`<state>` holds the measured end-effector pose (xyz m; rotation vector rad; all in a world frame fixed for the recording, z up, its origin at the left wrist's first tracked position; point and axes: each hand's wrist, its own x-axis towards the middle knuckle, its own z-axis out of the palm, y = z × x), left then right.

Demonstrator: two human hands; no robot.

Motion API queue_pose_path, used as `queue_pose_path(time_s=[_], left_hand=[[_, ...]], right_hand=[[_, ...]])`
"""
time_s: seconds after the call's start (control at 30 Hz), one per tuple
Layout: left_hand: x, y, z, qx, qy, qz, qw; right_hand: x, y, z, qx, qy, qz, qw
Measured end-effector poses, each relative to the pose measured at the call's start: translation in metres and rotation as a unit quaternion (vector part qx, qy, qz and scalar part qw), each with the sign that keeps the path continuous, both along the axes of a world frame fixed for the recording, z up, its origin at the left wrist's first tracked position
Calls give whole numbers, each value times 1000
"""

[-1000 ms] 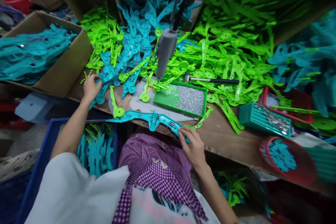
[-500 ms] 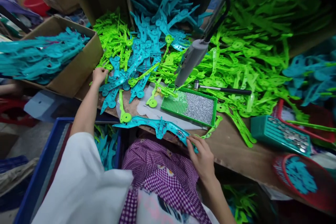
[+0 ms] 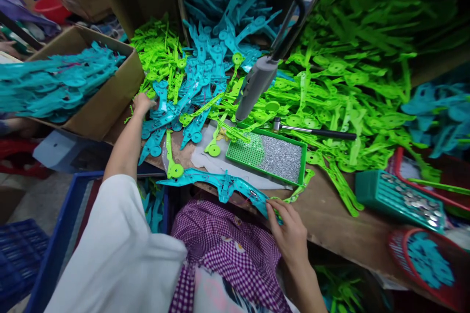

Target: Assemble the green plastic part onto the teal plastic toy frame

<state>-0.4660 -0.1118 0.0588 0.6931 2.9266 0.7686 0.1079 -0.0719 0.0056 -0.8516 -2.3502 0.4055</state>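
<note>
Teal bow-shaped part (image 3: 220, 183) lies lengthwise along the near counter (image 3: 330, 234) edge, lower centre of frame, its right end under the right hand (image 3: 290, 234); fingertips pinch that end, so the grip is closed on the part. Small metal bits and thin red wire show near its middle. Left hand (image 3: 141, 103) is stretched to centre left, fingers curled down on the edge of a teal parts pile (image 3: 198, 78); hard to tell whether that grip has actually closed on a piece or just rests there. Just left of it sits a cardboard box (image 3: 106, 102) filled with more teal parts, upper left of frame. Green parts heap (image 3: 341, 83) fills the upper right, a smaller green heap at upper centre left. Grey powered screwdriver (image 3: 255, 87) hangs tilted over the centre, tip pointing down near a green tray (image 3: 268, 154) of small silver screws. Small hammer (image 3: 316, 131) lies on the green pieces right of the tray. One loose green piece (image 3: 172, 164) lies just beside the bow part's left half. Teal basket (image 3: 396, 195) with metal discs at right, red basket (image 3: 422, 259) with teal bits at lower right. Blue crate (image 3: 62, 244) sits below the counter at lower left, teal parts inside. Purple checked apron at bottom centre
</note>
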Motion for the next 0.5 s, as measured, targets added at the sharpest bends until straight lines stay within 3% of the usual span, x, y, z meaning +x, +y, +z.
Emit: queue_pose_path(time_s=[0.07, 0.2, 0.33, 0.43, 0.5], left_hand=[[3, -14, 4, -29, 3, 85, 996], [19, -38, 13, 72, 109, 79, 988], [39, -48, 16, 168, 142, 105, 970], [60, -56, 18, 218, 173, 131, 952], [82, -67, 22, 244, 207, 142, 937]], right_hand=[[-2, 4, 5, 0, 8, -1, 1000], [-20, 16, 30, -29, 57, 4, 998], [-68, 28, 82, -67, 161, 9, 985], [-111, 27, 122, -77, 257, 52, 962], [-129, 21, 138, -91, 291, 90, 948]])
